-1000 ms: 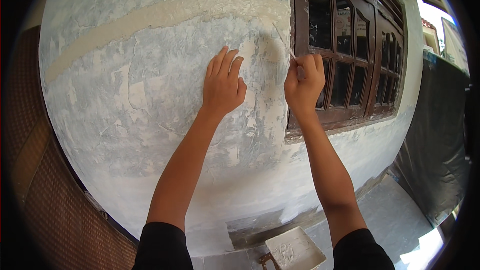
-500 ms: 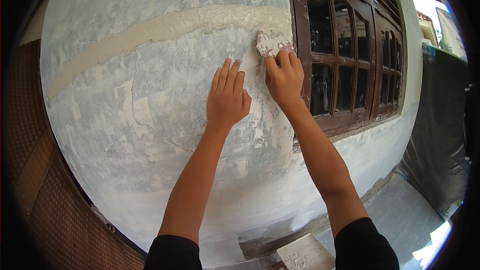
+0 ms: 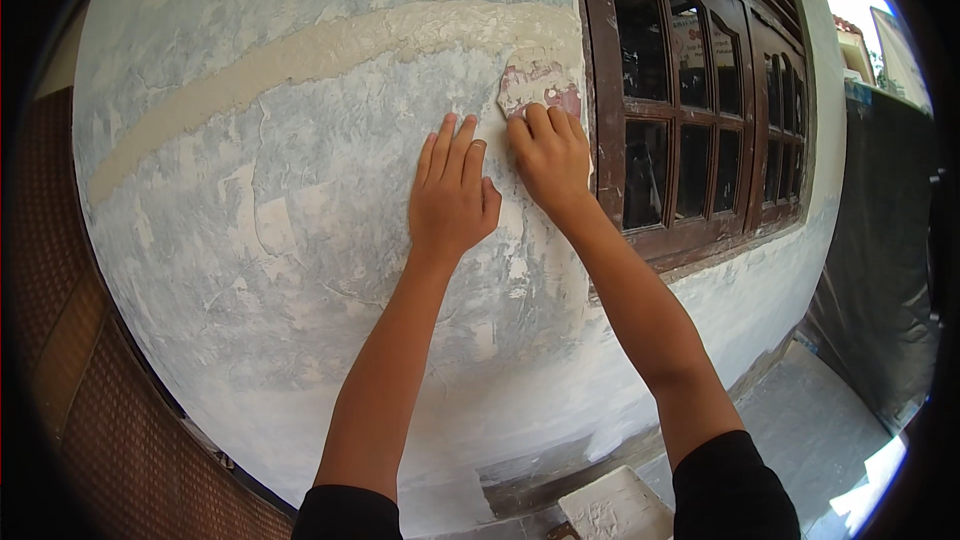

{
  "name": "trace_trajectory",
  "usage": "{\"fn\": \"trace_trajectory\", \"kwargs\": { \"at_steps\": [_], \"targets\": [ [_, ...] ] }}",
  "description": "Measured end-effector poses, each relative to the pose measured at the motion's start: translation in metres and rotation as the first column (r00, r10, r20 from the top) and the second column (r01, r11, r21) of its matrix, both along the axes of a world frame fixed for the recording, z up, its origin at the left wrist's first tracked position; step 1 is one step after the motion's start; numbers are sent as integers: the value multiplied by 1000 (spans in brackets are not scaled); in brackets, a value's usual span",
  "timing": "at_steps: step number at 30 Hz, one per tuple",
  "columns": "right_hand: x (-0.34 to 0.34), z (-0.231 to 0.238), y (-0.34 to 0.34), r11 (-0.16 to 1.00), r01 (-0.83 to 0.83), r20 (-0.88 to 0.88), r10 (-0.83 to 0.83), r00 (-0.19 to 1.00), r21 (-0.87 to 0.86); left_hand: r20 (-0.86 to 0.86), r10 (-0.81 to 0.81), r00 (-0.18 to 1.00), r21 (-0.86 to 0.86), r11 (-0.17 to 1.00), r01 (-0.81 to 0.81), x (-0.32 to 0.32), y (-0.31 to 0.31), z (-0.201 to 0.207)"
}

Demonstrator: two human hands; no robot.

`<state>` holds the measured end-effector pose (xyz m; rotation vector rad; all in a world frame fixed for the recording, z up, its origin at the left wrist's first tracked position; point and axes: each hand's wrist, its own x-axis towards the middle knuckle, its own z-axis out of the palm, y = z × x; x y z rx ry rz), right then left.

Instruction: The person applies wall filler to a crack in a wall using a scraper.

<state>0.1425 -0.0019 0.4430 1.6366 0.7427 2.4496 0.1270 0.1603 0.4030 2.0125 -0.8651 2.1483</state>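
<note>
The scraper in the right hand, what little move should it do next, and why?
Maybe a small upward stroke over the lower edge of the beige band. I'd say so because that edge looks ragged, and the scraper, smeared with beige and gripped in the right hand, sits by the band's right end, near the window frame.

1. Before the wall [image 3: 330, 200]: left hand [image 3: 453, 195], left of right hand [image 3: 552, 162].
2. In right hand, against wall: scraper [image 3: 540, 90].
3. Right of scraper: window [image 3: 690, 115], set in wall.
4. Below both hands: tray [image 3: 640, 500], putty [image 3: 600, 518] inside.
</note>
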Motion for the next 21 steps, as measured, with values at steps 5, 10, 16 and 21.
{"fn": "trace_trajectory", "kwargs": {
  "at_steps": [5, 10, 16, 21],
  "targets": [
    [-7, -7, -1, 999, 35, -64, -36, 997, -7, 7, -15, 1000, 1, 1000, 15, 0, -2, 1],
    [-33, -18, -12, 1000, 15, -105, -15, 994, 0, 9, 0, 1000, 2, 1000, 0, 2, -2, 0],
    [-88, 34, -50, 945, -260, -136, 289, 948, 196, 19, 24, 1000, -4, 1000, -24, 1, 3, -2],
    [-71, 131, -101, 880, -423, -445, 474, 760, 217, 11, 9, 1000, 5, 1000, -9, 3, -1, 0]
  ]
}}
